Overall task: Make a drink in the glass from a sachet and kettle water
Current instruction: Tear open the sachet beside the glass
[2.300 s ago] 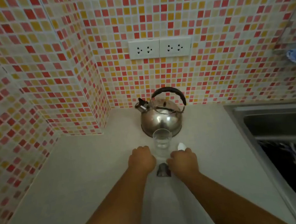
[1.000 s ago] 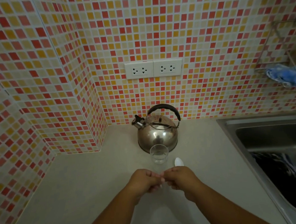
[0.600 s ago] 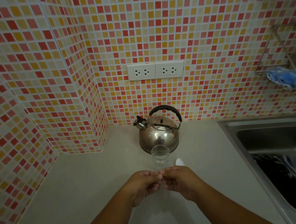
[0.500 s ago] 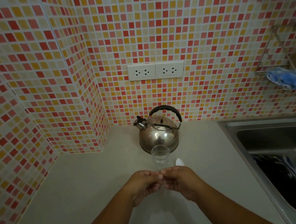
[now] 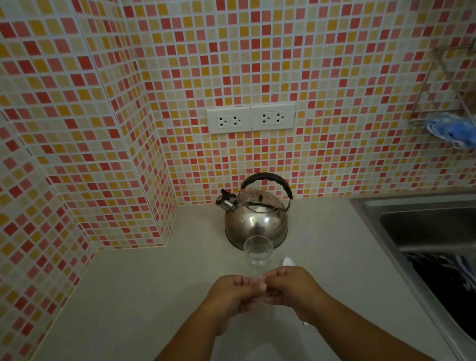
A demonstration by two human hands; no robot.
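Hands have come off the counter since the earliest frame — then they flanked the glass at its base, now they meet in the air just in front of it. Left hand (image 5: 233, 294) and right hand (image 5: 291, 289) are pressed fingertip to fingertip, thumbs and forefingers pinching something small between them. That is probably the sachet, though almost nothing of it shows past the knuckles; whether it is torn yet cannot be told.

Glass (image 5: 258, 250) stands upright on the counter (image 5: 128, 315), just beyond the hands and just in front of the kettle (image 5: 256, 218). It looks clear, no powder visible. Kettle sits near the back wall, spout to the left, handle up. A spoon (image 5: 287, 261) lies just right of the glass, its bowl peeking out past the right hand, its handle tip showing below the wrist.

Step in hand, as judged: opening the sachet — early in the task, with nothing poured yet.

Next move calls for a clean tear across the top with the two pinches pulling opposite ways, then tipping the open end over the rim of the glass. A sharp pull could scatter powder on the counter.
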